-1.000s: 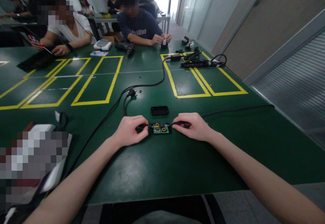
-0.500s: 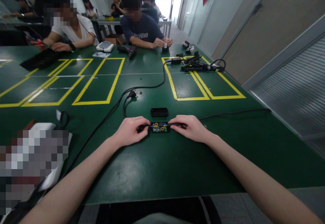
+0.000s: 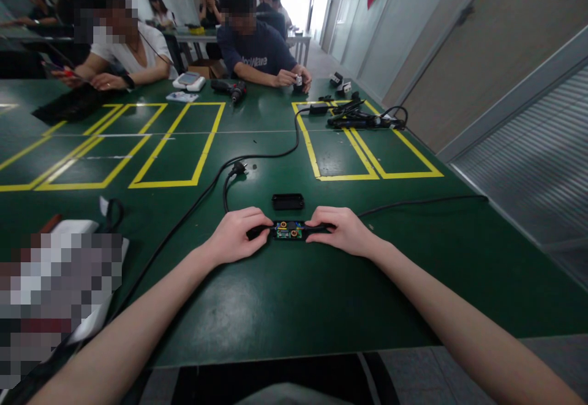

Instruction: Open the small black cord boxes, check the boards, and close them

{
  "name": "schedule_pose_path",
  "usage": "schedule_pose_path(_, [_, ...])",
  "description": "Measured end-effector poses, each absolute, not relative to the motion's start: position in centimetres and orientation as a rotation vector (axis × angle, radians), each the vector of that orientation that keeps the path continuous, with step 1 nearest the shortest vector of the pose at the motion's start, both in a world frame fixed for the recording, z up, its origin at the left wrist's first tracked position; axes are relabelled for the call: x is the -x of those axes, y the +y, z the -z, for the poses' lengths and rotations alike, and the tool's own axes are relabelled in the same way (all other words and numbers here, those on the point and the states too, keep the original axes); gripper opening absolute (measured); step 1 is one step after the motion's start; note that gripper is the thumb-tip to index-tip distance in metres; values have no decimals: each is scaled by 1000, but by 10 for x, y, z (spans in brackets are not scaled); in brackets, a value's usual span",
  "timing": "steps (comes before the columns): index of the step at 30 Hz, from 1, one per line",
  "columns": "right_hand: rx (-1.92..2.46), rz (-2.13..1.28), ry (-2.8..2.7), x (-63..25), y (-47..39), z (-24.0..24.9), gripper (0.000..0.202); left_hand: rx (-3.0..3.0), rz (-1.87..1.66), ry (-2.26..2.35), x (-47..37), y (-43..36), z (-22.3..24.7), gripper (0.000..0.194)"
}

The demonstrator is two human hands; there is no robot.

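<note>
A small black plastic case [image 3: 289,238] lies on the table in front of me, its top off and a green circuit board [image 3: 283,233] with copper coils showing inside. At its left end, my left hand [image 3: 243,233] is closed with thumb and fingertips on a black cable [image 3: 257,231]. My right hand [image 3: 342,230] grips the right end of the case, thumb on the near side and fingers on the far side, with a black cable [image 3: 324,228] running between them. Just beyond the case rests its black cover [image 3: 288,201], hollow side up.
A power plug [image 3: 237,169] on a cable lies beyond my left hand. Farther off are bundled black cords [image 3: 353,117], a power drill [image 3: 232,89] and yellow tape outlines [image 3: 197,147]. Two people work across the green table [image 3: 275,307]. A blurred-out object [image 3: 68,282] sits at left.
My right thumb and fingers have spread a little, from pinching the cable to straddling the case's right end. The left hand stays almost the same. The view shifted slightly.
</note>
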State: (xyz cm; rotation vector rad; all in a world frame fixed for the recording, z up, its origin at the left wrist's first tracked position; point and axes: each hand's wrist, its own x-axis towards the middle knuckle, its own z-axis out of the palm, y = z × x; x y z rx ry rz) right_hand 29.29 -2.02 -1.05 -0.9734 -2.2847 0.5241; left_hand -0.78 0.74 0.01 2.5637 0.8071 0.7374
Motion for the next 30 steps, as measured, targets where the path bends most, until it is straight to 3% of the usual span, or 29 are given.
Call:
schedule_pose_path(13, [987, -293, -2397, -293, -21, 6, 24, -2649, -697, 795, 4, 7, -4, 20])
schedule_pose_path(19, [966, -113, -2476, -289, -21, 1, 20, -2879, -479, 808, 1, 6, -11, 19])
schedule_pose_path(25, [997, -129, -2385, -284, -24, -4, 17, -2899, -461, 819, 0, 7, -13, 18])
schedule_pose_path(30, [1227, -29, -2293, -276, -21, 7, 52, -2841, -601, 877, -1, 5, -10, 22])
